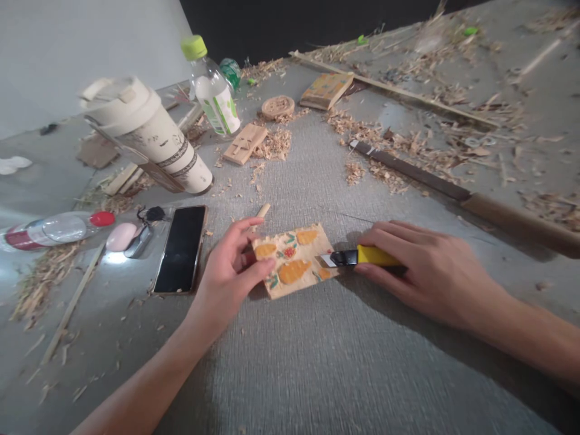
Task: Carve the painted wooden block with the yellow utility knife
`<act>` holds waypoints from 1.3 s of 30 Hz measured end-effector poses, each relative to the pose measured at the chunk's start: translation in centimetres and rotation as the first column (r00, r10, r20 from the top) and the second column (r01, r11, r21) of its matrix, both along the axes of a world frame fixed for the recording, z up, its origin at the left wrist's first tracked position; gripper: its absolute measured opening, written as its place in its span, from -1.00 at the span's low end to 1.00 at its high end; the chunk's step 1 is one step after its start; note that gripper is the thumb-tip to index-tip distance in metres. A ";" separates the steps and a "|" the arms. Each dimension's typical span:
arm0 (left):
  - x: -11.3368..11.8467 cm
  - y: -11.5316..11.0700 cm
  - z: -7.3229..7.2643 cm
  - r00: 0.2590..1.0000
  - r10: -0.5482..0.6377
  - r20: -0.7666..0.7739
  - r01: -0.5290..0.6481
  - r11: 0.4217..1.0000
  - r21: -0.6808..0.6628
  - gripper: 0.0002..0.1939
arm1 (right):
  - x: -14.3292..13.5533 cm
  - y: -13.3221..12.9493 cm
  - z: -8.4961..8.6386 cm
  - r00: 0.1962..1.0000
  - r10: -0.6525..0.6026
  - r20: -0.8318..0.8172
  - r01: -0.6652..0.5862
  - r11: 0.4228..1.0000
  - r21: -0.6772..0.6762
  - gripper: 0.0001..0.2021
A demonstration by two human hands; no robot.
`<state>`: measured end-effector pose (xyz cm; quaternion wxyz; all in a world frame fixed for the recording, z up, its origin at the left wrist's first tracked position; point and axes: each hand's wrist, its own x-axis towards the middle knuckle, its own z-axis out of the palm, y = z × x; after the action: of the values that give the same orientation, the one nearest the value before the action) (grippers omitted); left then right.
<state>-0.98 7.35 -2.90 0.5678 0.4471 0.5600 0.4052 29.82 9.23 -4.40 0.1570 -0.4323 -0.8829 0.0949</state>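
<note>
A small flat wooden block (299, 257), carved and painted with orange shapes, teal leaves and a red flower, lies at the middle of the grey table. My left hand (235, 257) grips its left end, thumb on top and fingers behind the edge. In my right hand (421, 266) is a yellow and black utility knife (376, 256). Its blade lies over the right end of the block, close to the carved face; whether it cuts in I cannot tell. The fingertips under the knife handle are partly hidden.
Left of the block lie a phone (180, 249), a pink rounded object (121, 237) and a red-capped bottle (58, 231). Behind stand a cream tumbler (158, 139) and a green-capped bottle (215, 96). A long file (417, 175) lies at right among wood shavings (385, 142). Carved pieces (245, 144) sit farther back.
</note>
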 end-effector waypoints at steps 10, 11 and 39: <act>0.2 -1.0 1.4 0.967 0.044 0.250 0.037 0.950 -0.309 -0.35 | 0.0 -0.2 0.4 0.989 -0.076 -0.124 0.074 0.997 -0.017 -0.76; 0.5 -1.2 1.2 0.953 0.076 0.293 0.012 0.958 -0.287 -0.38 | 0.1 -0.3 0.6 0.979 -0.106 -0.173 0.106 0.994 -0.009 -0.77; 2.8 -2.7 1.1 0.913 0.208 0.350 -0.177 0.977 -0.119 -0.55 | -0.4 -0.9 1.0 0.954 0.182 -0.238 -0.203 0.977 -0.067 -0.78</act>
<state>1.82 4.62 -1.76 0.6365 0.2834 0.5045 0.5100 29.41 8.38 -3.38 0.2284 -0.3368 -0.8914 0.1993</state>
